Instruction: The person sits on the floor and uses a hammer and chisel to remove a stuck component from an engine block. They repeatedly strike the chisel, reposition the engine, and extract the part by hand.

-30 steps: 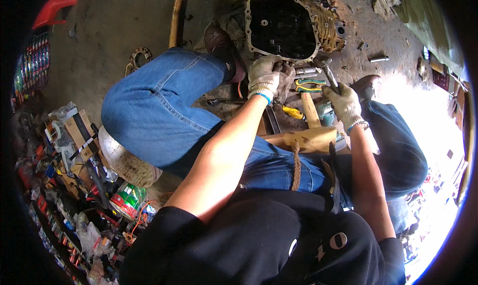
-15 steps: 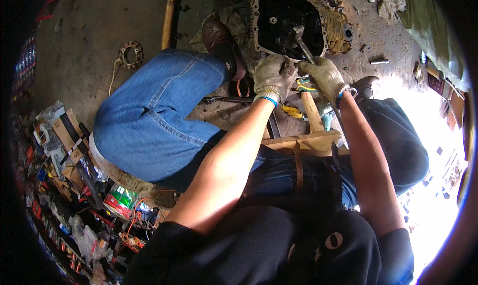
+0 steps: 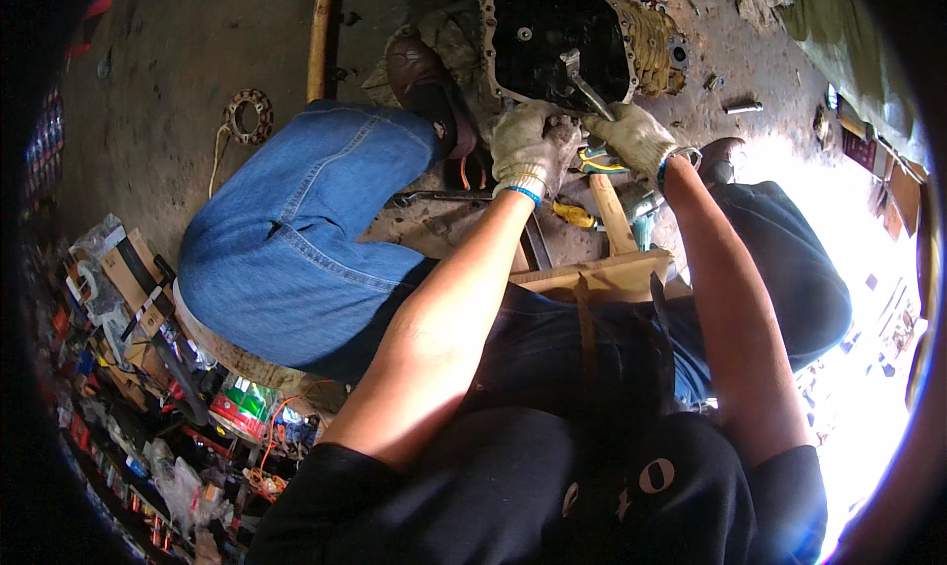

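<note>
In front of me lies an open engine housing (image 3: 630, 44) with a dark, oily cavity and a bolt-holed rim. My right hand (image 3: 637, 141), in a soiled white knit glove, is closed around a metal tool (image 3: 589, 89) with a broad flat tip. The tool reaches over the near rim, its tip above the cavity. My left hand (image 3: 528, 150), gloved alike, is closed by the housing's near edge, just left of the right hand. Whatever its fingers hold is hidden.
Below my hands lie yellow-and-green-handled pliers (image 3: 598, 161), a yellow-handled tool (image 3: 575, 215), a dark wrench (image 3: 444, 198) and a wooden frame (image 3: 612, 220). Left are a copper-wound ring (image 3: 251, 117) and a wooden pole (image 3: 320, 37). Clutter and a tin (image 3: 240, 407) sit lower left.
The whole view has shifted slightly, so the housing and my hands appear a little farther left. Both hands keep nearly the same pose, and the tool stays over the cavity.
</note>
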`<state>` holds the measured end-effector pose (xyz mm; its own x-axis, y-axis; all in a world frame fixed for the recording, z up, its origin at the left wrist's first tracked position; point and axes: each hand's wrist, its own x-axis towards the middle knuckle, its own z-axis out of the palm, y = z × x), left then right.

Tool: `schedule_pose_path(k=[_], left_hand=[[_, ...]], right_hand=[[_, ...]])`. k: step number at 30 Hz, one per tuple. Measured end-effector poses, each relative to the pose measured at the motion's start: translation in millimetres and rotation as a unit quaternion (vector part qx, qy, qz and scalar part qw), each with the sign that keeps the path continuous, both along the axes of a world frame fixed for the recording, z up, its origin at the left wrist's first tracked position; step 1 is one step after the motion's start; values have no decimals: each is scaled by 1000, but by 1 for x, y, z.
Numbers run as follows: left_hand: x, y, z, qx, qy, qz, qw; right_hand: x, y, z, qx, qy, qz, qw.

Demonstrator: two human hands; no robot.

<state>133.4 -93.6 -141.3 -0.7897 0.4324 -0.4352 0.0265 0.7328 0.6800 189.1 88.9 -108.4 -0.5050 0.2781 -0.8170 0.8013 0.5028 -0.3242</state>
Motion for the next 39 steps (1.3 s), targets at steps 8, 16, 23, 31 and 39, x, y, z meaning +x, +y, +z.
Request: schedule_pose_path(k=[8,16,23,31,39], left_hand=[[-3,-2,-11,20,22,-17,999],[-21,3,12,133,62,92,985],[-79,30,20,67,98,-64,991],[-51,27,18,136,-58,65,987],[-20,-5,25,115,-97,138,979]], right_hand=[[3,7,2,31,-1,97,995],[37,3,0,-106,60,-215,969],[62,9,-14,-160,71,-279,944],[74,16,-16,-81,95,-224,967],[78,18,-7,-78,100,-198,972]])
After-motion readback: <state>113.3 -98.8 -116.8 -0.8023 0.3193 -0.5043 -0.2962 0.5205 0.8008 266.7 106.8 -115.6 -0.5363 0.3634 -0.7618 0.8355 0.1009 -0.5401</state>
